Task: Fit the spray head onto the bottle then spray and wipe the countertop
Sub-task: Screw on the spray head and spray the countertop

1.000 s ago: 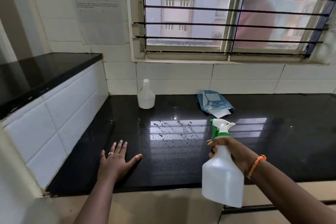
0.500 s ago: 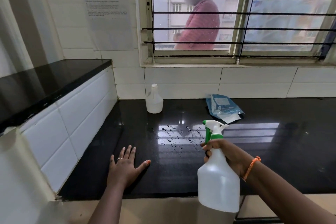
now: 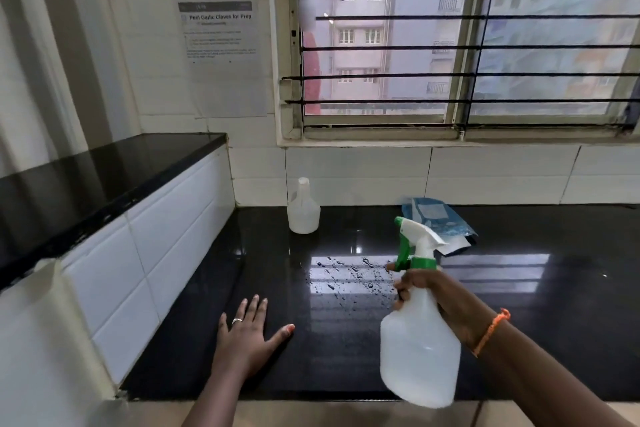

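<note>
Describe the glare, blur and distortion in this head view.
Head view: daylight from the window throws a bright barred reflection on the glossy black countertop, where droplets glint. Wide-angle distortion bows the wall and ledge edges. The spray bottle in the right hand looks sharp; the poster's small text is unreadable.

Soft daylight enters through the barred window (image 3: 467, 45) at the back, and the room is moderately bright. The polished black tabletop (image 3: 554, 305) mirrors the panes as a pale, striped patch of glare (droplets glint inside it). The left wall and the raised dark ledge (image 3: 86, 177) sit dimmer. Shadows are weak and diffuse. Wide-angle distortion bends the tile lines and the window frame toward the edges. The far buildings look hazy, and the wall notice (image 3: 220, 35) is only partly legible.
</note>
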